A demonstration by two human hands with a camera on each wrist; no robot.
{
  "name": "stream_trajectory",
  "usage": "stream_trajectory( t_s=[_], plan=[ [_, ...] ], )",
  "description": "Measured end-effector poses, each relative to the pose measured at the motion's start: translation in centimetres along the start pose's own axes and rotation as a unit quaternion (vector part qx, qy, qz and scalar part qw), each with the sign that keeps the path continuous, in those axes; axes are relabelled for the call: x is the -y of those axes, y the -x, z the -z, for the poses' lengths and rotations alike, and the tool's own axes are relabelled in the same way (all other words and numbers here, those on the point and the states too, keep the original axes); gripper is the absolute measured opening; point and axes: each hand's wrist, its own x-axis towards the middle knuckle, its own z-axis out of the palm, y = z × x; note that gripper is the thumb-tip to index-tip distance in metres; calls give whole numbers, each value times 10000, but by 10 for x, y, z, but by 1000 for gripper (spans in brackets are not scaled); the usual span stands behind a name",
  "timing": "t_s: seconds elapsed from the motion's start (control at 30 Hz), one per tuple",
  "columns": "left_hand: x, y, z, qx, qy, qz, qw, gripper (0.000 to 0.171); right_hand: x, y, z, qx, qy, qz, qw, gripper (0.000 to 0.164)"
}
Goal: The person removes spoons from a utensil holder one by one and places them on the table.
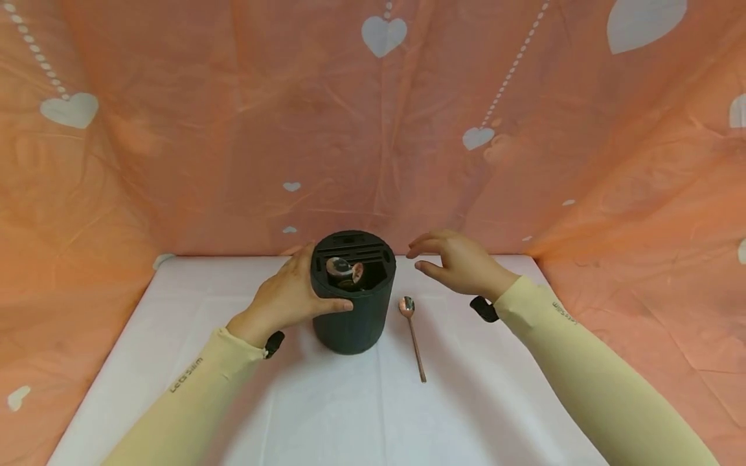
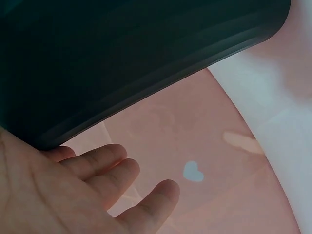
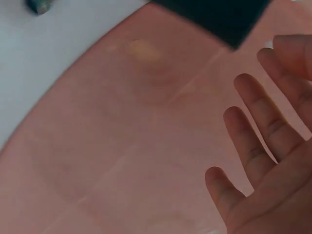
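Note:
A black cylindrical utensil holder (image 1: 352,323) stands upright on the table, with slots across the back of its top and a larger opening in front. Spoons (image 1: 340,266) show inside that opening. My left hand (image 1: 285,294) holds the holder at its left side, thumb across the front and fingers toward the back. In the left wrist view, several fingers (image 2: 114,178) reach past the holder's dark wall (image 2: 146,53). My right hand (image 1: 460,262) is in the air right of the holder, fingers apart and loosely bent, holding nothing. Below it lies a copper-coloured spoon (image 1: 412,336), bowl toward the back.
A white cloth (image 1: 326,408) covers the table. Orange-pink sheeting (image 1: 326,129) with pale hearts rises behind the table and on both sides, close behind the holder. Both forearms wear pale yellow sleeves (image 1: 583,362), with a dark wrist camera (image 1: 484,309) below the right hand.

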Motion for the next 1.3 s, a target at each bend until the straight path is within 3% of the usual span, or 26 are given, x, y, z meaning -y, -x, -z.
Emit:
stream_trajectory(
  t_s=[0.23, 0.5, 0.73, 0.9, 1.07, 1.3],
  plan=[
    [0, 0, 1, 142, -17, 111, 9998, 144, 37, -26, 0, -160, -188, 791, 9966, 26],
    [0, 0, -1, 58, 156, -31, 9999, 138, 60, -40, -16, 5, 184, 1079, 9940, 45],
    [0, 0, 1, 82, 108, -7, 9999, 138, 65, -41, -25, -204, -185, 1149, 9930, 48],
    [0, 0, 1, 65, 112, -29, 9999, 138, 64, -40, -26, -287, -306, 1171, 9922, 41],
    [0, 0, 1, 55, 84, -22, 9999, 137, 61, -37, -25, -270, -154, 1190, 9924, 35],
    [0, 0, 1, 74, 12, 58, 10000, 141, 58, -37, -25, -233, 466, 1443, 9882, 26]
  ],
)
